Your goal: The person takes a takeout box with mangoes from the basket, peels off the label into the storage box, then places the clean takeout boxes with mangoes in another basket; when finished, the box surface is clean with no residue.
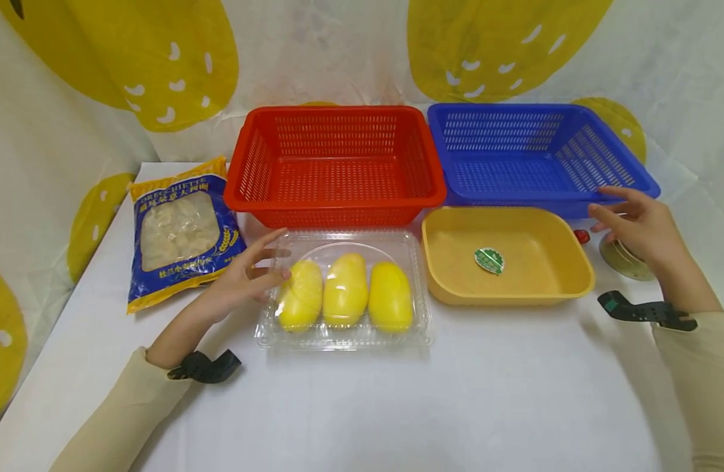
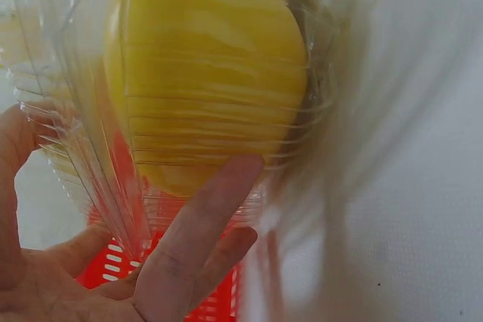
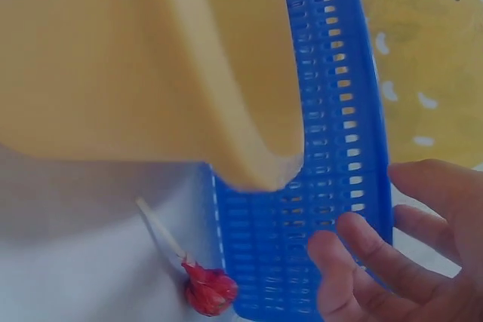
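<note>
A clear plastic clamshell box (image 1: 344, 341) holding three yellow mangoes (image 1: 346, 288) lies on the table in the head view. My left hand (image 1: 246, 278) is at its left side, fingers spread along the edge and thumb over the lid. Up close in the left wrist view, extended fingers (image 2: 200, 239) lie against the ribbed plastic. Over on the right, my right hand (image 1: 639, 223) hovers by the front right corner of the blue basket (image 1: 610, 193), fingers loosely bent around nothing. In the right wrist view its fingertips (image 3: 332, 254) overlap the basket's wall.
A red basket (image 1: 338, 213) stands behind the box, and a yellow tub (image 1: 533, 262) with a green-and-white label is to the right. A red-wrapped lollipop (image 3: 211, 292) and a round tin (image 1: 624, 262) are near my right hand. At far left lies an orecchiette bag (image 1: 181, 229).
</note>
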Tool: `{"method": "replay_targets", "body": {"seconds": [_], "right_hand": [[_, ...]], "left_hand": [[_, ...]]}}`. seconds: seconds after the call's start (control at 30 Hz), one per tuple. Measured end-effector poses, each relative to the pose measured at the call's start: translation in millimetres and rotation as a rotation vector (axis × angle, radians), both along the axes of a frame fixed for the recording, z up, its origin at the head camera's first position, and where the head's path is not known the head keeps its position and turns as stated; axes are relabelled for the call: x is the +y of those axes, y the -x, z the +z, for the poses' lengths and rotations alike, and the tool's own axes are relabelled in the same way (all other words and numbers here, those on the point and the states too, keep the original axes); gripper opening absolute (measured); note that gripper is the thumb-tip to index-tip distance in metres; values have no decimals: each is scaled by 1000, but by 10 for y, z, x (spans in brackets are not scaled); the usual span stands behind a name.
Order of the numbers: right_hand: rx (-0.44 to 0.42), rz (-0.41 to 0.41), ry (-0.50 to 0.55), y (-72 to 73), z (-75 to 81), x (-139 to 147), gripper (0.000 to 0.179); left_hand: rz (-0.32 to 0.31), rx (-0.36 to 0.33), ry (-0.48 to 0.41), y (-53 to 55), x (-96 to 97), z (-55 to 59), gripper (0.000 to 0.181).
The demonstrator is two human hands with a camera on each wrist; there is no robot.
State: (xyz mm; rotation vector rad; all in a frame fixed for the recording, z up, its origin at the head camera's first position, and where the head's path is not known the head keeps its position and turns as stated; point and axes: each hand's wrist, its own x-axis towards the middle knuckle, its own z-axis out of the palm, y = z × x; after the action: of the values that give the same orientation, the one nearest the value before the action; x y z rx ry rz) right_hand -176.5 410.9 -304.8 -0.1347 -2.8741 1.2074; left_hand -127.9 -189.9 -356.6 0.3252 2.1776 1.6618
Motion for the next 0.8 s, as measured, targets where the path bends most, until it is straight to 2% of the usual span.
{"method": "replay_targets", "body": {"seconds": [0.13, 0.37, 0.47, 0.8], "right_hand": [[-22, 5, 50, 67, -15, 21, 62], [-29, -8, 167, 111, -56, 67, 42], [-40, -20, 206, 123, -58, 69, 39], [-80, -64, 251, 139, -55, 33, 35]], "left_hand": [[3, -10, -18, -17, -13, 21, 70], [31, -14, -25, -23, -1, 37, 69], [34, -9, -26, -30, -2, 43, 70], [28, 7, -42, -65, -6, 61, 70]]}}
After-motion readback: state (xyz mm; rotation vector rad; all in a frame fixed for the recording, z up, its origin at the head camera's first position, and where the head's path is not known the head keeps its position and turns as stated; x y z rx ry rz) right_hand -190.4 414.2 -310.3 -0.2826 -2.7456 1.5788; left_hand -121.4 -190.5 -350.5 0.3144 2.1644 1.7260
